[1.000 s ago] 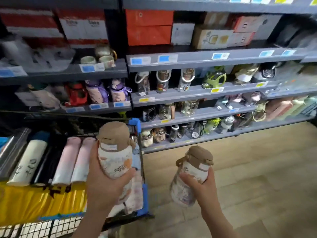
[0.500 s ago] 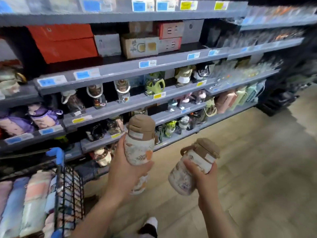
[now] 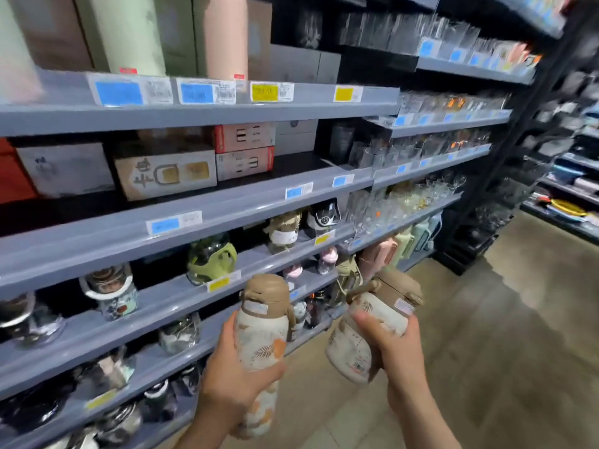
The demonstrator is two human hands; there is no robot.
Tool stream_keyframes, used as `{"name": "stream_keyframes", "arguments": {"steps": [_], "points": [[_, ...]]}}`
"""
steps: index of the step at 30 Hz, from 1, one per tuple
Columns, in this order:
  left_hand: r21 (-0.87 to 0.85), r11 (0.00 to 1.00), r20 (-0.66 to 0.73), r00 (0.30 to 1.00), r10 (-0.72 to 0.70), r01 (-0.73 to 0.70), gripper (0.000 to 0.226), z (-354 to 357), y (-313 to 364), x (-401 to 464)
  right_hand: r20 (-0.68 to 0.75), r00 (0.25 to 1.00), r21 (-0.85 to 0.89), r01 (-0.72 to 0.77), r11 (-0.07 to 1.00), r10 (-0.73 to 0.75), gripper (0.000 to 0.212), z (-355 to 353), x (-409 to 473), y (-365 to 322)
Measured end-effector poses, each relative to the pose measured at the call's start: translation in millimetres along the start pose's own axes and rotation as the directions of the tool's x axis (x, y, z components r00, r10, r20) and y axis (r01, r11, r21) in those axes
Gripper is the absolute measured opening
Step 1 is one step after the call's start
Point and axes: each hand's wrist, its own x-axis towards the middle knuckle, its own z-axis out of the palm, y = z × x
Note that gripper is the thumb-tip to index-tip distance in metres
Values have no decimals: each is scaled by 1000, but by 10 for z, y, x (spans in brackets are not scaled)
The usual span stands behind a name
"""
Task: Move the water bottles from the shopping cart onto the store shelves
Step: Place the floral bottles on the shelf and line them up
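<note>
Your left hand grips one bottle, your right hand another, both near the shelf edge; open floor lies right.

Retail shop aisle: tiered grey shelves carrying price labels, boxed goods, drinkware and glassware toward two o'clock.
</note>
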Motion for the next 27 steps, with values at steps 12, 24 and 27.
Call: {"name": "stream_keyframes", "arguments": {"steps": [12,24,27], "points": [[42,995,-387,917,97,-88,89,588,608,1350,200,952,316,161,935,-232,89,759,2596,-1100],[122,927,-727,605,326,-354,81,1126,2177,2210,426,873,659,-120,743,-237,80,1653,4009,-2234],[200,897,-731,550,404,-393,86,1075,2458,2384,426,862,686,-112,719,-273,85,1810,4263,-2387]]}}
